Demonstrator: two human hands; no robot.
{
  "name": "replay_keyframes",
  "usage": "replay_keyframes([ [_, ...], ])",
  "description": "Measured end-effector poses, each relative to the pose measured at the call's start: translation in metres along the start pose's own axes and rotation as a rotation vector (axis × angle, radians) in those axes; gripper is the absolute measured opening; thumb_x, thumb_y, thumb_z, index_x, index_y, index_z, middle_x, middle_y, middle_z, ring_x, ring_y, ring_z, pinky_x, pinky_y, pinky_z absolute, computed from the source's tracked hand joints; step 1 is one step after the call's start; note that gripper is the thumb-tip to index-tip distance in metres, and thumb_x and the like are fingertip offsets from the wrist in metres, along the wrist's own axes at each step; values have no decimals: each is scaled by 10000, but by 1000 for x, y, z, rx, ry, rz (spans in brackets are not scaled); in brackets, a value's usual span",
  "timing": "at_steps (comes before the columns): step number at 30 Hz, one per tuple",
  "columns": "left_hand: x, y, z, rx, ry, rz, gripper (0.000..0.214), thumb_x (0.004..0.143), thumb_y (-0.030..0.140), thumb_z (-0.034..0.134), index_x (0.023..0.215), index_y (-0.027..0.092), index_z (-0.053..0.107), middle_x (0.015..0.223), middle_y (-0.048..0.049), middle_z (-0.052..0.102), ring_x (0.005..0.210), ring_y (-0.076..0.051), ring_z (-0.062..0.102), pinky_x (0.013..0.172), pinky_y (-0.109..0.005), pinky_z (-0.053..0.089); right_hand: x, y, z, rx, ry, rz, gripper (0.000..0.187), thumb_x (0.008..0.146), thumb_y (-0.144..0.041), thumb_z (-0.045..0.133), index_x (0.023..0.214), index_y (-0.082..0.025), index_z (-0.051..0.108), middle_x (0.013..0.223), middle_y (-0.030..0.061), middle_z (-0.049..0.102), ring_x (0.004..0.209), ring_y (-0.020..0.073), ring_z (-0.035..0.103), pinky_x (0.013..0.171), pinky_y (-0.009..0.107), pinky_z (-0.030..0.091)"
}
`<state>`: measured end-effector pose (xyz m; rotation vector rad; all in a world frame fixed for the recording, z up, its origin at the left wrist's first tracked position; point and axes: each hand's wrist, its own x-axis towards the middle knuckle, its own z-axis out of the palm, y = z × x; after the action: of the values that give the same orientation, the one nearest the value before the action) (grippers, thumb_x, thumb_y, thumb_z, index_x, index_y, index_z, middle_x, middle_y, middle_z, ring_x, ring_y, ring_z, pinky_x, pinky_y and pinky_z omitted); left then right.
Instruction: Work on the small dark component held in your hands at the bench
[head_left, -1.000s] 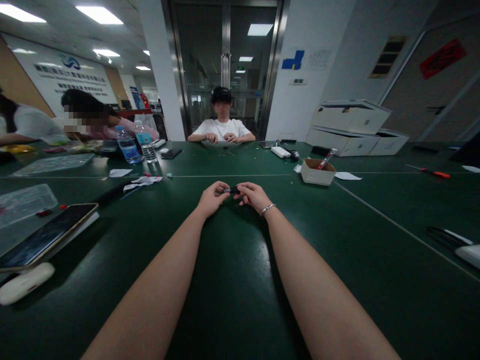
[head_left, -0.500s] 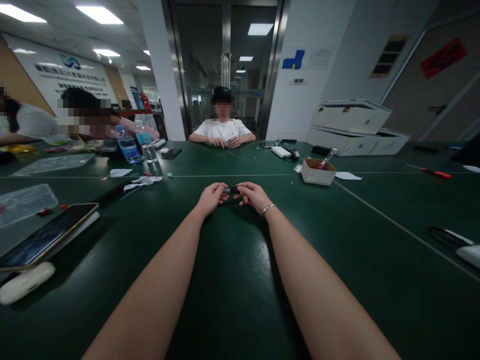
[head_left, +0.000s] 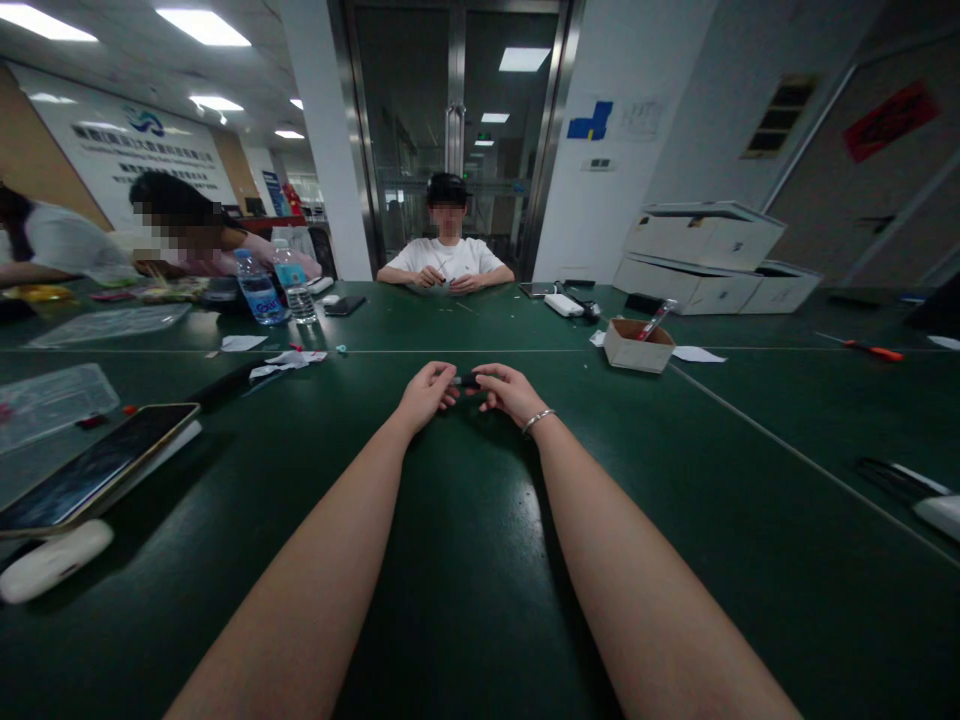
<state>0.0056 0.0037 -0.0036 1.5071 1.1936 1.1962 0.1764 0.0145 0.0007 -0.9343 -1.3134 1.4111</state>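
Note:
Between my two hands, just above the green table (head_left: 465, 560), is a small black object (head_left: 469, 380) with a greyish end to the left; its kind is too small to make out. My left hand (head_left: 429, 396) pinches the grey end between thumb and fingers. Thumb and forefinger of my right hand (head_left: 511, 393) close on the black end. A silver bracelet (head_left: 537, 420) circles my right wrist. Fingertips cover part of the object at both sides.
On the left lie a phone (head_left: 97, 468), a white rounded case (head_left: 56, 562) and a clear plastic box (head_left: 56, 405). Two water bottles (head_left: 259, 290) stand farther back. An open small box (head_left: 639, 346) and a screwdriver (head_left: 870, 349) lie right. A person (head_left: 448, 262) sits opposite.
My hands keep the same grip on the small black object, with barely any movement. Across the table, the other person's hand has risen slightly, with a thin item in it.

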Motion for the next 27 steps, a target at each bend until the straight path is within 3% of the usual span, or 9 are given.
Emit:
replay_keyframes([
  [4, 0, 0, 1, 42, 17, 57, 311, 732, 236, 595, 1032, 185, 530, 857, -34, 588, 649, -102, 547, 533, -206, 422, 1, 1, -1, 10, -3, -2, 163, 765, -135, 617, 923, -145, 579, 585, -9, 657, 345, 43, 455, 449, 216, 527],
  [8, 0, -1, 1, 29, -3, 45, 208, 788, 283, 523, 968, 181, 539, 769, -18, 572, 621, -99, 527, 528, -204, 405, 1, 2, -1, 3, -19, -18, 163, 758, -127, 618, 915, -150, 584, 596, -8, 656, 359, 47, 463, 453, 217, 528],
  [11, 0, -1, 1, 45, -1, 87, 286, 697, 224, 624, 968, 190, 540, 882, -27, 576, 701, -105, 546, 563, -204, 418, 1, 3, -2, -6, -25, -13, 162, 760, -125, 613, 918, -149, 584, 614, -2, 662, 363, 46, 465, 458, 216, 530],
  [15, 0, -1, 0, 28, -16, 40, 251, 771, 323, 558, 983, 191, 532, 828, -26, 578, 667, -111, 542, 548, -215, 410, 2, 4, -2, -15, -22, -20, 168, 752, -122, 620, 915, -151, 589, 588, -21, 639, 369, 48, 469, 455, 216, 532],
  [19, -1, -2, -1, 54, -24, 71, 283, 750, 304, 590, 1003, 190, 540, 878, -34, 581, 706, -115, 544, 557, -209, 412, 2, 4, -2, -21, -20, -27, 175, 745, -125, 630, 915, -150, 595, 584, -29, 627, 364, 41, 458, 461, 218, 535],
  [27, 0, -2, 0, 84, -40, 67, 217, 799, 308, 524, 966, 179, 575, 771, -15, 577, 632, -100, 509, 550, -208, 403, 1, 3, -1, -28, -28, -24, 172, 752, -118, 620, 919, -154, 598, 544, -46, 598, 363, 46, 464, 466, 222, 536],
])
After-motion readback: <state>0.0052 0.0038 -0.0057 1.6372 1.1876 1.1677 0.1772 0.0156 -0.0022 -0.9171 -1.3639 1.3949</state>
